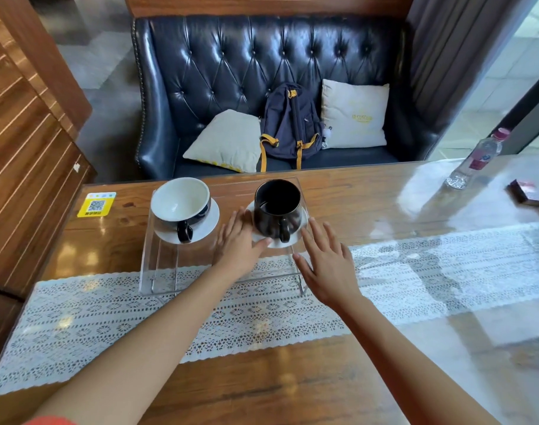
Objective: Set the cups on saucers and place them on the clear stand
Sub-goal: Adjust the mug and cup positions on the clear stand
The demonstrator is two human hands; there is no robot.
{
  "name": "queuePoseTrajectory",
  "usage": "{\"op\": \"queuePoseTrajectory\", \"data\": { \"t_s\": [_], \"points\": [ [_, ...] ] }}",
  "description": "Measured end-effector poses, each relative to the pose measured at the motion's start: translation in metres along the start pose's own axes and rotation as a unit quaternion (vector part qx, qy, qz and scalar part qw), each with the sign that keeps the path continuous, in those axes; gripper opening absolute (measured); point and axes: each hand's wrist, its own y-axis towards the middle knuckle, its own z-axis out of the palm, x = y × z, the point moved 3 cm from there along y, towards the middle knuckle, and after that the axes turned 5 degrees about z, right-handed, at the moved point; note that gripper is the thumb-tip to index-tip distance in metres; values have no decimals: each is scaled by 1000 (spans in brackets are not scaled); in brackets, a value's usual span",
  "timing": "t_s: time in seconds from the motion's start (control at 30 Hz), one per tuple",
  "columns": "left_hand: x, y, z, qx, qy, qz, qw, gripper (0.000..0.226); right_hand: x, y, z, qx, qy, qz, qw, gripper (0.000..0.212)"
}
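Both cups (277, 207) are set on saucers (274, 237) atop the stand (222, 271). The left hand (236, 243) and right hand (326, 265) are spread flat, empty, flanking the black cup's saucer. Only a small nudge seems needed.

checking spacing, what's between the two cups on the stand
In the head view, only the left hand lies between white-lined cup and black cup, on the clear stand.

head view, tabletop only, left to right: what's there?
QR sticker → white-lined cup on its saucer → left hand → black cup → right hand → water bottle → dark box.
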Motion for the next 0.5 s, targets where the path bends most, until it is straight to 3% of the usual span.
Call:
{"op": "queuePoseTrajectory", "data": {
  "t_s": [0.5],
  "points": [
    [5,31,-1,-14,11,-24,1000,76,12,36,0,-17,56,27,998,57]
  ]
}}
